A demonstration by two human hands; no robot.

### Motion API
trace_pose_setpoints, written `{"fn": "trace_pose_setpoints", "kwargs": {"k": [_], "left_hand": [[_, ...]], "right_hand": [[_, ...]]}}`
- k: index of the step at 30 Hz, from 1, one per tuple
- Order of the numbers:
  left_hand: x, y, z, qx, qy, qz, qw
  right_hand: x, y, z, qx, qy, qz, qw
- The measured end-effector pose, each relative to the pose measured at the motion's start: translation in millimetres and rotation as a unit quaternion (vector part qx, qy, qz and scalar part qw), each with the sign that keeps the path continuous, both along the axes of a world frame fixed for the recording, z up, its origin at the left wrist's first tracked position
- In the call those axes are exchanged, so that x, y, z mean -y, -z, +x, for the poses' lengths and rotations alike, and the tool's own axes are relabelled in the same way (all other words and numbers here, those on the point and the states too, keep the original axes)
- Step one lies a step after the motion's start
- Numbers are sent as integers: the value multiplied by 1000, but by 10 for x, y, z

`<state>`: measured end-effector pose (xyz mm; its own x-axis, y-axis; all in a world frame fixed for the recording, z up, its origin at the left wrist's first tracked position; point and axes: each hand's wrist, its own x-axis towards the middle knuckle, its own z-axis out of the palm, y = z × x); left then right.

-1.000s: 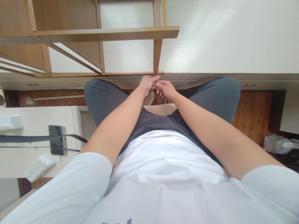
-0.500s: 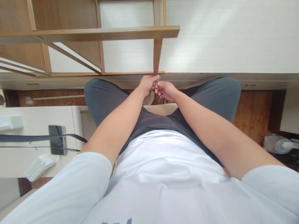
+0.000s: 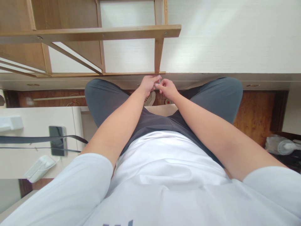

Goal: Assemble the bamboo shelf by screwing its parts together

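Since a moment ago the right hand (image 3: 168, 88) has lifted slightly toward the left hand (image 3: 148, 85), both sets of fingertips now pinching what looks like a thin metal pin (image 3: 159, 82) just below the wooden shelf frame (image 3: 159, 53).

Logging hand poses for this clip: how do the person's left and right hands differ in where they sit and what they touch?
The left hand sits directly under the wooden upright post, fingertips near the shelf edge; the right hand sits beside it, slightly lower. The left hand is curled with its back to the camera; the right hand pinches a thin pale pin-like piece between the two hands. Both meet fingertip to fingertip above the knees.
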<state>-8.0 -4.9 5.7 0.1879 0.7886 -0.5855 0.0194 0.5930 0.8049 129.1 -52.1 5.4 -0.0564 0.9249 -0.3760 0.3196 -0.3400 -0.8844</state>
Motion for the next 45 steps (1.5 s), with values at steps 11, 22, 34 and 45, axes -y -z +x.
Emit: {"fn": "trace_pose_setpoints", "kwargs": {"k": [11,22,34,45], "left_hand": [[-3,-17,6,-5,-6,-10,1000],[-6,14,1,2,-1,0,1000],[-9,1,-7,-4,-4,-7,1000],[-3,-42,-26,-4,-18,-19,1000]], "right_hand": [[9,-34,14,154,-37,94,983],[0,-62,1,153,-35,97,983],[2,-107,0,133,-25,81,988],[-7,-117,-11,55,-2,57,997]]}}
